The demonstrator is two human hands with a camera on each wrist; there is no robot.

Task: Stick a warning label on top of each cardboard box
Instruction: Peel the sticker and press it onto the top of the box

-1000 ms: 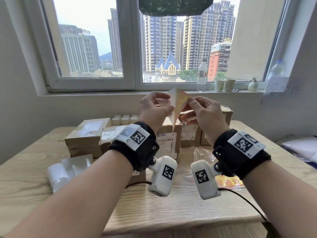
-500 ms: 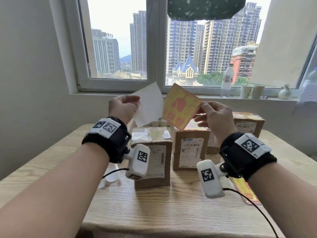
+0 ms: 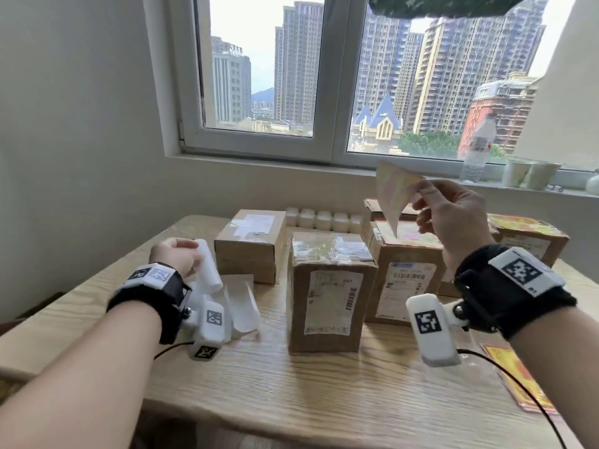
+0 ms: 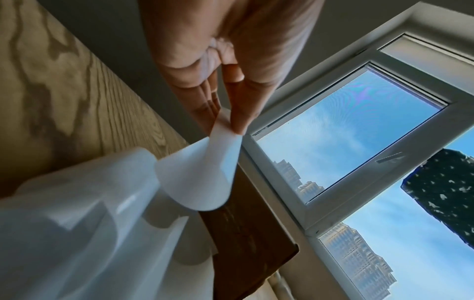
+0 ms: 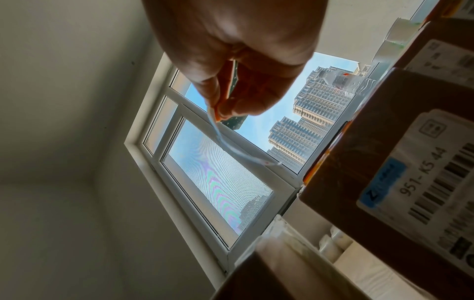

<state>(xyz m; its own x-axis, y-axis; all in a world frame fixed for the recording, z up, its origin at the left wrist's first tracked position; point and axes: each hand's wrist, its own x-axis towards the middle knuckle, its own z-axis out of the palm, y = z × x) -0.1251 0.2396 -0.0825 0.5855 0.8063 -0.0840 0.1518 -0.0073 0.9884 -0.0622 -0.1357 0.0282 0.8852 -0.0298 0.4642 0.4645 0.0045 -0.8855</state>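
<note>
My right hand (image 3: 436, 205) pinches a peeled yellow warning label (image 3: 393, 192) by its corner, up in the air above a cardboard box (image 3: 405, 270) that bears a label on its top. From the right wrist view the warning label (image 5: 231, 142) shows edge-on below the fingertips. My left hand (image 3: 181, 254) pinches the curled white backing sheet (image 3: 209, 267) low over the table's left side; the backing sheet (image 4: 205, 174) hangs from thumb and finger. A tall box (image 3: 327, 286) with a taped top stands in the middle. Another box (image 3: 252, 244) sits behind it to the left.
A pile of loose white backing sheets (image 3: 240, 303) lies on the wooden table (image 3: 291, 384) by my left wrist. More yellow labels (image 3: 515, 380) lie at the right edge. A labelled box (image 3: 531, 238) stands far right. Small white bottles (image 3: 324, 218) line the back; a water bottle (image 3: 476, 153) and cups stand on the sill.
The label and its backing have come apart. My left hand dropped to the left with the white backing down to the table. My right hand stayed raised with the label.
</note>
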